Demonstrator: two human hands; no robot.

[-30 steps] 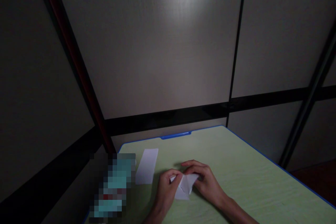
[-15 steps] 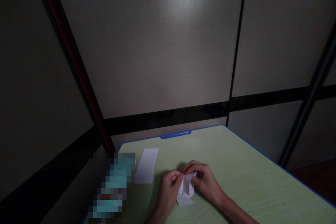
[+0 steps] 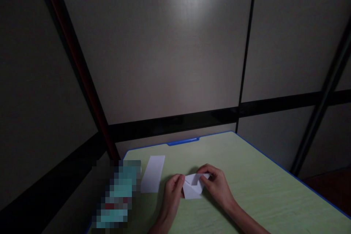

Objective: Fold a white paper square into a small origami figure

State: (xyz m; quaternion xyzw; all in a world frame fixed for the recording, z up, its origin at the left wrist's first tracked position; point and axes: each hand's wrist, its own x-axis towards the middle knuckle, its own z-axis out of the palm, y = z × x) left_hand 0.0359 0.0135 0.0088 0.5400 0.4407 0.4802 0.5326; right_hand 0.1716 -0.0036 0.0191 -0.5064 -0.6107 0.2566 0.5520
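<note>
A small folded white paper (image 3: 192, 187) sits between both hands just above a pale green table (image 3: 246, 190). My left hand (image 3: 172, 193) pinches its left edge with fingers curled. From the right, my right hand (image 3: 216, 184) pinches the top right part of the same paper, fingers closed round it. The paper shows several folds and a pointed lower corner. A flat white paper strip (image 3: 153, 174) lies on the table to the left of my hands.
A blurred-out teal and dark object (image 3: 117, 193) lies at the table's left edge. The table has a blue rim with a blue handle (image 3: 183, 141) at its far edge. Grey wall panels with dark bars stand close behind.
The folded paper has been turned and pressed flatter between my hands. My right hand shifted slightly up and left over it. The strip has not moved.
</note>
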